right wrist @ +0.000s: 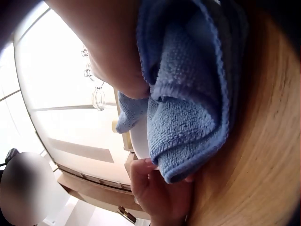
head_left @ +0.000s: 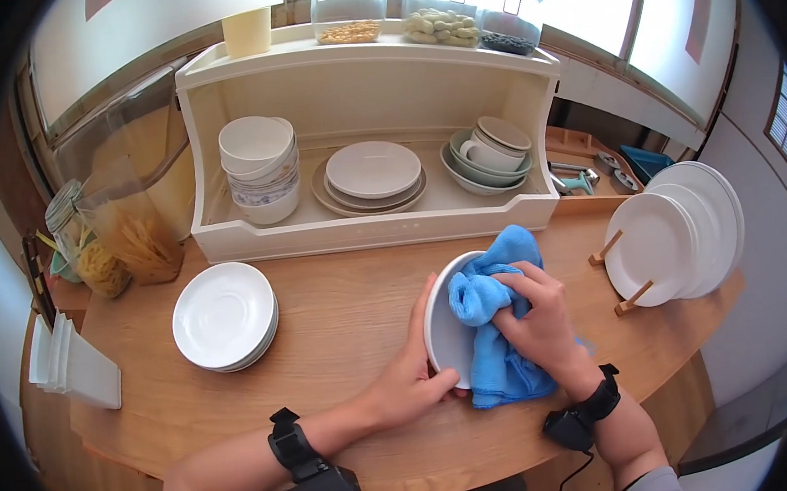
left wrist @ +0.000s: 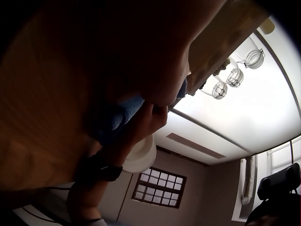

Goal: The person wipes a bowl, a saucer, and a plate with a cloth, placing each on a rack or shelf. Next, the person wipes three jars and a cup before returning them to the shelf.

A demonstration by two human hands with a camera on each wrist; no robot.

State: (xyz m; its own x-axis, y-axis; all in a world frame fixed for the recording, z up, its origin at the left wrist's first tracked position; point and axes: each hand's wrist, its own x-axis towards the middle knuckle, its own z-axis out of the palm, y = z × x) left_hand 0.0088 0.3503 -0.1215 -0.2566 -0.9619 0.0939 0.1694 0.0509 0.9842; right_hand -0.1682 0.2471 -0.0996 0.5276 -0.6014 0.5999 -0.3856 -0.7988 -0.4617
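Observation:
In the head view, my left hand [head_left: 414,376] grips a white bowl [head_left: 441,324] by its left side, thumb at the near rim and fingers behind. The bowl is tipped up, its hollow turned to the right. My right hand [head_left: 545,319] holds a bunched blue cloth [head_left: 510,365] against the inside of the bowl. Part of this cloth hangs down over the near rim. In the right wrist view the terry cloth [right wrist: 183,122] covers most of the bowl, and the left hand [right wrist: 162,195] shows below it. The left wrist view is dark, with some blue cloth [left wrist: 117,120] visible.
A stack of white plates [head_left: 225,314] stands on the wooden table [head_left: 344,322] at left. Larger plates [head_left: 654,250] stand upright in a wooden rack at right. Behind, a cream shelf [head_left: 379,237] holds bowls [head_left: 261,173], plates and a cup. Plastic containers [head_left: 78,363] stand far left.

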